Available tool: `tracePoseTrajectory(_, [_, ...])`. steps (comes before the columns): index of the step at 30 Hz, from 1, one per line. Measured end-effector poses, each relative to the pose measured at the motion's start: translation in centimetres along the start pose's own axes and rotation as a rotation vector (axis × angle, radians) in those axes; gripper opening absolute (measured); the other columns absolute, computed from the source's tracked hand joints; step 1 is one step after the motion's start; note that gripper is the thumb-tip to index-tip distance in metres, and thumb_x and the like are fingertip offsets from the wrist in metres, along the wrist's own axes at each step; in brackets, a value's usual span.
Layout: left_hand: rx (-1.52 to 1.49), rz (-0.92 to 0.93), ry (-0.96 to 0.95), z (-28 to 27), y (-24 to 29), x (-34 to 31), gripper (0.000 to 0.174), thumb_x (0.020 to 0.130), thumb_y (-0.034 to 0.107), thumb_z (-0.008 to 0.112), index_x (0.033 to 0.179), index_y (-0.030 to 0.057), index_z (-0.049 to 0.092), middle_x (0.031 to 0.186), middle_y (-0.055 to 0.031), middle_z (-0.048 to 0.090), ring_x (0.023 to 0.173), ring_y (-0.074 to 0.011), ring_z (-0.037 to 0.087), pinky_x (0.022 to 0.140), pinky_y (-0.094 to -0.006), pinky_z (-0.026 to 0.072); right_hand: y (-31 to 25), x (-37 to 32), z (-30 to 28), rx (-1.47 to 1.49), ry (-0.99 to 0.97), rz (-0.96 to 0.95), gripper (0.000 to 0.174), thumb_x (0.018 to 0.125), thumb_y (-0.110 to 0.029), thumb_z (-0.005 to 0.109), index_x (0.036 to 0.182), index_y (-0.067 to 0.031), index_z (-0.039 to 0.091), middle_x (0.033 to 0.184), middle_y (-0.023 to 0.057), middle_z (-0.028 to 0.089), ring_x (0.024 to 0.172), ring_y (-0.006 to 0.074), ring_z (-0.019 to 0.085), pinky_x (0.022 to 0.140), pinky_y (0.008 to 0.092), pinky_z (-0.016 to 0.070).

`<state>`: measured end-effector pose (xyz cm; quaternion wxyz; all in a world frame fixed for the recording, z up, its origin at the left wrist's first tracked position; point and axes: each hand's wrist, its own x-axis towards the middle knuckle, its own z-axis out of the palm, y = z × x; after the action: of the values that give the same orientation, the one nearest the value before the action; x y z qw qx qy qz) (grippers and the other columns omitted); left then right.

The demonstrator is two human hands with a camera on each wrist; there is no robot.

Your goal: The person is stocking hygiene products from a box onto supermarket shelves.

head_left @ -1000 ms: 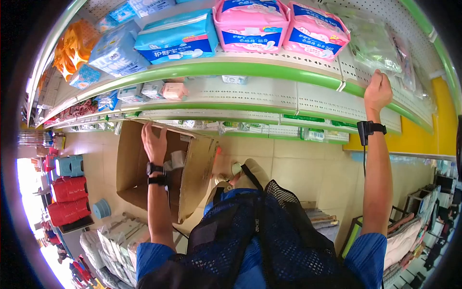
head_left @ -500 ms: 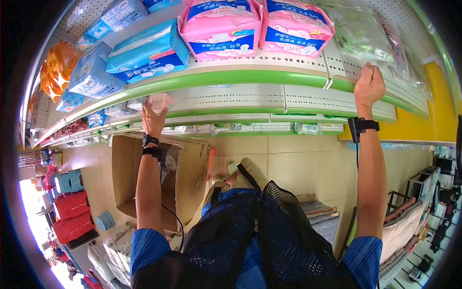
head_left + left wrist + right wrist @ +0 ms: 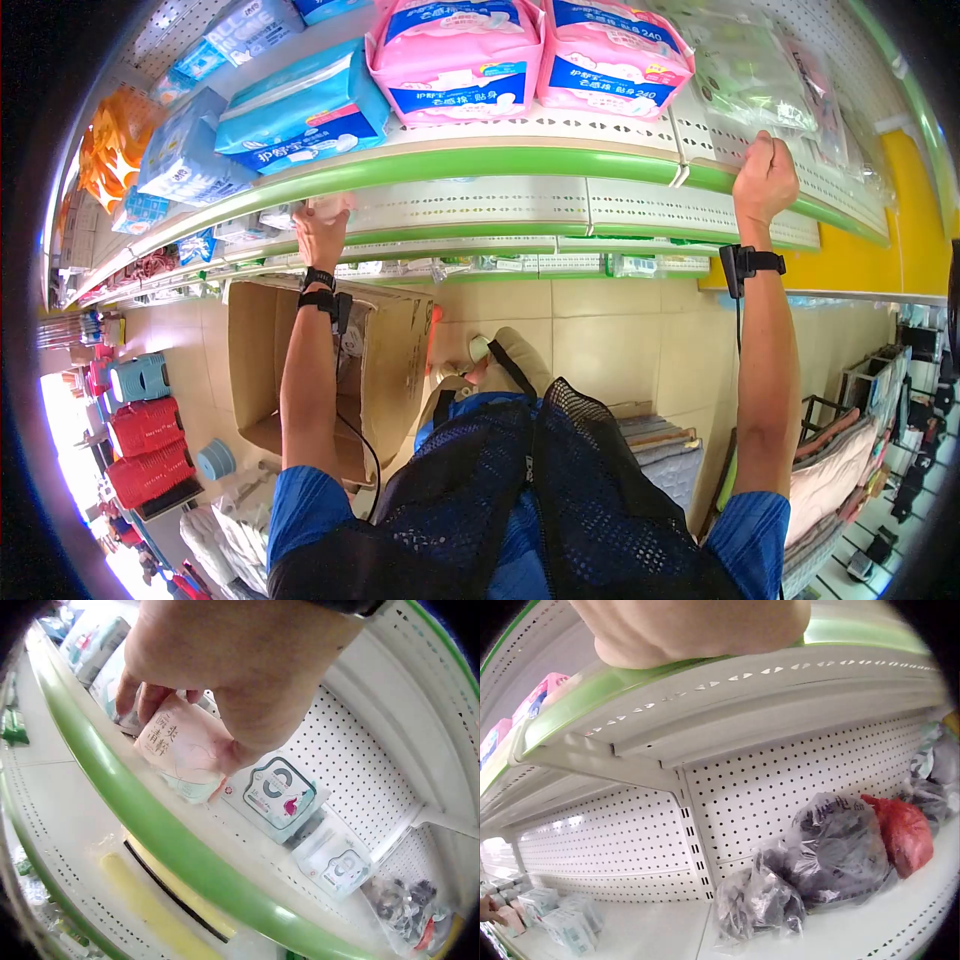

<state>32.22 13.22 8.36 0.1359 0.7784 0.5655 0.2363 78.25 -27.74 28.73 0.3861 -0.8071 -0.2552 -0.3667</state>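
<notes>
On the second shelf, my left hand (image 3: 321, 236) grips a small pink pack of sanitary pads (image 3: 184, 746), thumb on one side and fingers on the other. White packs (image 3: 274, 796) with a teal "e" design stand beside it, just behind the green shelf lip. Higher up on the right, my right hand (image 3: 766, 180) is curled over the green front edge (image 3: 640, 166) of the top shelf, close to a clear plastic bag of pale green goods (image 3: 750, 70).
Below my left arm an open cardboard box (image 3: 395, 350) stands in front of the shelves. Pink packs (image 3: 455, 65) and a blue pack (image 3: 305, 110) line the top shelf. Dark items in clear bags (image 3: 836, 851) and a red bag (image 3: 904, 832) lie on a lower shelf.
My left hand has moved up from over the cardboard box to the second shelf and taken hold of the pink pack. My right hand stays at the top shelf's edge.
</notes>
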Motion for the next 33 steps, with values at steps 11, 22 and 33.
tracePoseTrajectory(11, [-0.011,-0.123,0.019,0.0,1.2,-0.1,0.091,0.064,0.049,0.086,0.124,-0.0074,0.046,0.119,-0.0233,0.059,0.113,-0.0378,0.058,0.092,-0.0456,0.0479,0.1,0.0,0.0,-0.016,0.003,-0.018,0.035,0.09,-0.029,0.059,0.065,-0.0058,0.059,0.064,0.0137,0.06,0.057,0.0361,0.055,0.054,0.0448,0.0407])
tracePoseTrajectory(22, [-0.549,-0.193,0.1,-7.1,0.1,-7.0,0.061,0.08,0.032,0.084,0.114,-0.0046,0.048,0.1,-0.0097,0.059,0.092,-0.0172,0.056,0.086,-0.0301,0.0485,0.1,-0.1,0.0,-0.018,0.008,-0.018,0.034,0.09,-0.031,0.059,0.067,-0.0059,0.062,0.066,0.0143,0.061,0.059,0.0376,0.057,0.055,0.0462,0.0423])
tracePoseTrajectory(33, [-0.945,-0.488,0.085,-13.2,-12.5,-15.6,0.049,0.094,0.035,0.069,0.114,-0.0046,0.048,0.099,-0.0104,0.061,0.088,-0.0168,0.064,0.075,-0.0314,0.058,0.6,0.0,0.0,-0.043,-0.051,-0.02,0.035,0.093,-0.033,0.055,0.072,-0.0065,0.065,0.072,0.0137,0.065,0.065,0.039,0.059,0.059,0.0476,0.0439])
